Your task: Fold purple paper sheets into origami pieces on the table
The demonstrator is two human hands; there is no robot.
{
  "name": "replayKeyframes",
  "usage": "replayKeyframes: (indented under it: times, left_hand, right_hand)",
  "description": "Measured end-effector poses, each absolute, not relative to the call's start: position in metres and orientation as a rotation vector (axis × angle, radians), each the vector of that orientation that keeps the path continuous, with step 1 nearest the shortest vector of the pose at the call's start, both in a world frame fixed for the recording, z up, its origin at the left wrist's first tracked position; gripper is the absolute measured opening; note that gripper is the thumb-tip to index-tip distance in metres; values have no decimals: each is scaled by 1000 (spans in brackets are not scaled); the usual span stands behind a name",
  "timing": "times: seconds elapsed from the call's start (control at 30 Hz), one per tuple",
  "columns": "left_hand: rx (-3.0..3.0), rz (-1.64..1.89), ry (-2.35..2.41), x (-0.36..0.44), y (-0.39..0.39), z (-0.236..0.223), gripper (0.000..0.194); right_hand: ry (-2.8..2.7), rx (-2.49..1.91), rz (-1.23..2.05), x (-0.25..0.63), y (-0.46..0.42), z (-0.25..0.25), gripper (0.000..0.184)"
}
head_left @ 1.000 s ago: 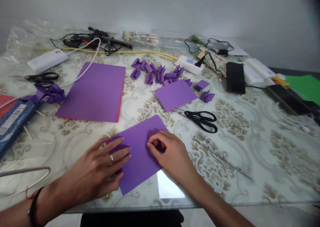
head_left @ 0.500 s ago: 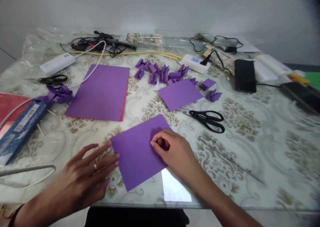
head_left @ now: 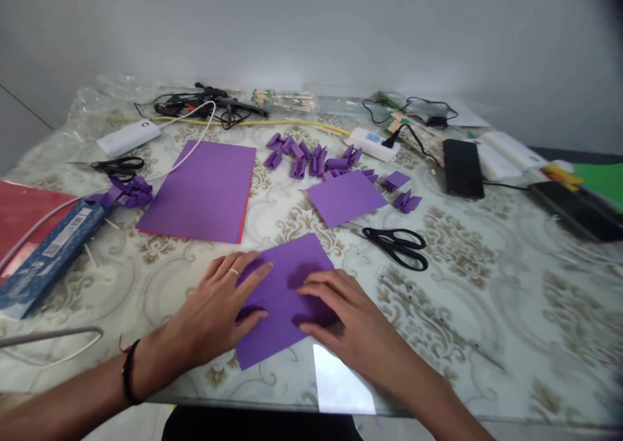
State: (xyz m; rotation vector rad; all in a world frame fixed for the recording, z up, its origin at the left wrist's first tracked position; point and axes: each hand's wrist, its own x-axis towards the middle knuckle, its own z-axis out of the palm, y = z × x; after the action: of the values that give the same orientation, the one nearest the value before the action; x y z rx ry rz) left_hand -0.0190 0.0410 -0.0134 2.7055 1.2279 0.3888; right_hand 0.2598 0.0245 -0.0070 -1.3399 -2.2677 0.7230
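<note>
A square sheet of purple paper (head_left: 280, 298) lies flat near the front edge of the table. My left hand (head_left: 221, 298) is over its left side, fingers spread, with thumb and forefinger reaching onto the sheet. Over the right side is my right hand (head_left: 343, 314), thumb and fingers apart and nothing between them. Just beyond lies a smaller purple sheet (head_left: 345, 198), beside black-handled scissors (head_left: 396, 243). Several folded purple paper pieces (head_left: 316, 161) are grouped behind it.
A stack of purple paper (head_left: 202, 191) with red beneath lies at left, near a second pair of scissors (head_left: 121, 166) and a blue box (head_left: 53, 256). A power strip (head_left: 372, 144), a phone (head_left: 462, 168) and cables stand further back. A clear ruler (head_left: 442, 318) lies at right.
My left hand has moved right, onto the sheet. My right hand has opened from a pinch. The view has tilted up and shifted slightly.
</note>
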Motion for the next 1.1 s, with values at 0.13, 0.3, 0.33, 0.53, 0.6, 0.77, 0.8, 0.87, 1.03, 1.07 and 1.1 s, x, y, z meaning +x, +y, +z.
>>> replayKeyframes:
  times: [0.13, 0.3, 0.33, 0.53, 0.6, 0.77, 0.8, 0.87, 1.03, 1.07, 1.1]
  left_hand:
    - [2786, 403, 1104, -27, 47, -12, 49]
    - [2814, 428, 967, -32, 56, 1, 37]
    - [2786, 423, 965, -34, 60, 6, 34]
    - [2520, 402, 1160, -46, 98, 31, 31]
    - [2483, 421, 1217, -51, 110, 29, 32]
    - [2542, 449, 1320, -57, 121, 11, 43]
    - [2571, 460, 1340, -57, 121, 8, 45]
    - [2637, 480, 1359, -56, 121, 4, 44]
    - [2764, 495, 1284, -56, 120, 5, 35]
    - [2778, 492, 1239, -56, 120, 5, 31]
    - [2789, 481, 1172, -56, 118, 6, 30]
  right_hand:
    - [-2374, -1357, 611, 302, 13, -13, 75]
    - [-2372, -1446, 650, 327, -1, -26, 85]
    - [-2375, -1426, 643, 326, -4, -28, 87]
    - [-2348, -1306, 458, 314, -4, -27, 79]
    - [-2391, -1220, 427, 311, 2, -26, 70]
    - [-2471, -926, 257, 302, 15, -25, 47]
    - [-2471, -884, 208, 299, 17, -25, 41]
    - [-2460, -826, 137, 294, 22, -24, 27]
    - [-2312, -797, 164, 282, 34, -13, 16]
    - [-2286, -820, 208, 281, 36, -10, 16]
    - [-2266, -845, 263, 280, 37, -7, 16]
